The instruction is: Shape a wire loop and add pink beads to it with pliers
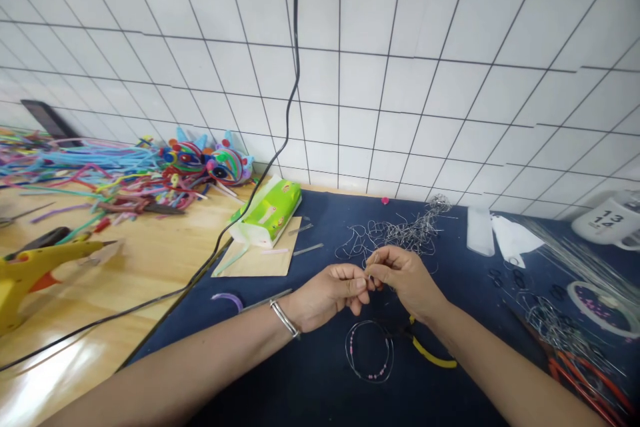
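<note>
My left hand, with a silver bangle at its wrist, is closed in a pinch. Its fingertips meet those of my right hand, which pinches as well. Whatever lies between the fingers is too small to make out. Just below them on the dark blue mat lies a wire ring with pink beads. Pliers with a yellow handle rest under my right wrist, partly hidden. Behind my hands spreads a tangle of thin silver wire pieces.
A green tissue pack sits on a brown paper sheet. At left are a yellow glue gun and colourful pipe cleaners. At right are orange-handled pliers, a dish of pink beads and a mug. A black cable hangs across.
</note>
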`<control>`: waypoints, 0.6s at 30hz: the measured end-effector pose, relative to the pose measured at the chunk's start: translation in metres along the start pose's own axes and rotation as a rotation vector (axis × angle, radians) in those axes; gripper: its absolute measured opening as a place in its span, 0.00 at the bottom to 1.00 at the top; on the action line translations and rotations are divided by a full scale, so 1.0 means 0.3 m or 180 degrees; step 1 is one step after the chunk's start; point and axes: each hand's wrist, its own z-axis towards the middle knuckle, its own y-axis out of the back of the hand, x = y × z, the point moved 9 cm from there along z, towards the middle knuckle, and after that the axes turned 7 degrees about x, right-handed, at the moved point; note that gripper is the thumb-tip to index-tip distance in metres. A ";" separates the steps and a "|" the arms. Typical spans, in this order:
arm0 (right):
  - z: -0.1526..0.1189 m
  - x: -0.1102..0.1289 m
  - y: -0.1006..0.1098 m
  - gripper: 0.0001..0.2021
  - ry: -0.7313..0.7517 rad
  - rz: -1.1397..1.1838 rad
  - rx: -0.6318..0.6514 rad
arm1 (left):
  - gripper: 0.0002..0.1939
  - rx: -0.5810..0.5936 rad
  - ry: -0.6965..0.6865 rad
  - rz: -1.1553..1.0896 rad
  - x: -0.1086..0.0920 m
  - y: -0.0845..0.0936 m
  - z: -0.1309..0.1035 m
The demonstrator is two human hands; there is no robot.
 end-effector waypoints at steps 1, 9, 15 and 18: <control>-0.001 0.000 0.004 0.07 0.0023 -0.0004 -0.0043 | 0.09 0.0000 0.0006 -0.0021 0.001 0.001 0.001; -0.012 -0.003 0.030 0.06 0.0150 -0.0120 -0.0361 | 0.10 0.0198 0.0022 -0.0073 0.013 -0.026 -0.004; 0.003 -0.024 0.021 0.07 -0.0048 -0.0068 -0.0076 | 0.09 0.0360 0.0165 -0.0286 0.043 -0.053 -0.010; 0.011 -0.040 0.029 0.08 -0.0278 0.0048 0.0027 | 0.09 0.0420 0.0261 -0.0182 0.034 -0.050 -0.008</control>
